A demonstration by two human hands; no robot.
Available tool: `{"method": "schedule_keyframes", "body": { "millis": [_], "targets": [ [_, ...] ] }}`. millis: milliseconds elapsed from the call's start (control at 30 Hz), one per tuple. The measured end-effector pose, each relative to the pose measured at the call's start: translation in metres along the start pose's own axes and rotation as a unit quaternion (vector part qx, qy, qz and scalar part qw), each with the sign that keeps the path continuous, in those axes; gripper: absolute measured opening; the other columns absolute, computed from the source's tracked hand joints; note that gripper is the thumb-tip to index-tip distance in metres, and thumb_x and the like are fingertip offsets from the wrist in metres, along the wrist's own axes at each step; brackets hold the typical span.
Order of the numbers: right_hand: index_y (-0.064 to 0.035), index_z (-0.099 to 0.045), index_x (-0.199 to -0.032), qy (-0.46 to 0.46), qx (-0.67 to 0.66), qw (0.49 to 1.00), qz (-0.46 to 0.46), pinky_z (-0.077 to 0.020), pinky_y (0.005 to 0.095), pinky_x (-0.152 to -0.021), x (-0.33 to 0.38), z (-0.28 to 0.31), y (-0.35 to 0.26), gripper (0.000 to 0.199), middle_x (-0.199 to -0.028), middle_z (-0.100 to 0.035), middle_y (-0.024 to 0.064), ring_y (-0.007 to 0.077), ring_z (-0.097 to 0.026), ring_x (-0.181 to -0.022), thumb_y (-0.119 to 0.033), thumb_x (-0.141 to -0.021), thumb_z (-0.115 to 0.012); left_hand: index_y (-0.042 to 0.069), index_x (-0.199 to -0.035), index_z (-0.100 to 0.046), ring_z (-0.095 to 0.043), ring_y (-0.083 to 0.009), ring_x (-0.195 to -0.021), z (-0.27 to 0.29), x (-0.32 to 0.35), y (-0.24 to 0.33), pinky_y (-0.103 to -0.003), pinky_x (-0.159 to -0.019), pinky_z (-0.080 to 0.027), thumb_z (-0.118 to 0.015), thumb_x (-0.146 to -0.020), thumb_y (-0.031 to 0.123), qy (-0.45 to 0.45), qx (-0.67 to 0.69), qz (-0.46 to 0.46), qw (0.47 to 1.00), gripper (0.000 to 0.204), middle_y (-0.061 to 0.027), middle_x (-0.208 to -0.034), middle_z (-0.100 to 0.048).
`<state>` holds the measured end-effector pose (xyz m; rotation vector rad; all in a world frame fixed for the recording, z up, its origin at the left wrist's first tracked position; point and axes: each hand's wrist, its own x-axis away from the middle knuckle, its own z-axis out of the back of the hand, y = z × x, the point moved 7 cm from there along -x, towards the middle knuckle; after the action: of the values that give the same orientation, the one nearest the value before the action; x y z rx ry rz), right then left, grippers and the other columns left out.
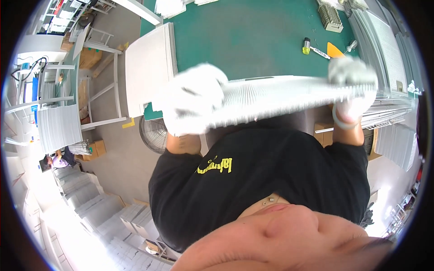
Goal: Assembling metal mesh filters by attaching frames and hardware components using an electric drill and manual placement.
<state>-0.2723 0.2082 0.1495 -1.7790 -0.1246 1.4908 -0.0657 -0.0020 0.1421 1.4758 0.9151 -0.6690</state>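
Both of my hands wear white gloves. My left hand [194,100] is wrapped round the left end of a long white ribbed panel [275,97], and my right hand [353,81] grips its right end. Held off the table in front of my body, the panel slants a little, its right end higher. Motion smears the gloves and the panel's edge, so single fingers are hard to make out. Behind the panel lies a green table top [244,40]. A stack of white sheets [150,67] sits at the table's left edge, beside my left hand.
Beyond my right hand lie a yellow-orange scraper [334,50], a white marker pen [321,53] and a small black-capped bottle [306,46]. A beige slotted rack [330,19] stands farther back. White perforated panels [379,49] line the right edge. A round fan [153,134] stands on the floor at left.
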Motion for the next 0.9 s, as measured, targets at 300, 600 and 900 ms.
{"method": "schedule_keyframes", "body": {
  "millis": [300,600,900],
  "targets": [
    [-0.0052,-0.048,-0.064,-0.253,-0.217,0.916,0.223,-0.042,0.0328,-0.045,-0.04,-0.18,-0.008,0.032,-0.072,-0.063,0.0114,0.0199,-0.057,-0.054,-0.02,-0.085,-0.066,0.007,-0.133,-0.054,-0.048,-0.0353,-0.13,0.017,0.108,-0.08,-0.047,-0.11,-0.037,-0.069,-0.083,0.022,-0.335,-0.37,0.352,0.792,0.055,-0.0157,-0.137,-0.053],
    [-0.0034,-0.049,-0.066,-0.224,-0.168,0.945,0.168,-0.045,0.0369,-0.05,-0.012,-0.157,-0.014,0.027,-0.076,-0.064,0.0144,0.0244,-0.06,-0.06,-0.018,-0.08,-0.067,0.009,-0.127,-0.057,-0.051,-0.0306,-0.122,0.023,0.118,-0.11,-0.045,-0.105,-0.04,-0.069,-0.082,0.018,-0.394,-0.355,0.338,0.778,0.047,-0.0101,-0.131,-0.056],
    [-0.0017,-0.05,-0.068,-0.201,-0.128,0.963,0.129,-0.0479,0.041,-0.055,-0.036,-0.218,-0.014,0.023,-0.081,-0.065,0.0173,0.0288,-0.062,-0.065,-0.016,-0.075,-0.067,0.013,-0.126,-0.055,-0.04,-0.0387,-0.137,0.023,0.122,-0.116,-0.053,-0.117,-0.026,-0.069,-0.084,0.019,-0.394,-0.334,0.359,0.778,0.044,-0.0089,-0.139,-0.053]
  ]
}}
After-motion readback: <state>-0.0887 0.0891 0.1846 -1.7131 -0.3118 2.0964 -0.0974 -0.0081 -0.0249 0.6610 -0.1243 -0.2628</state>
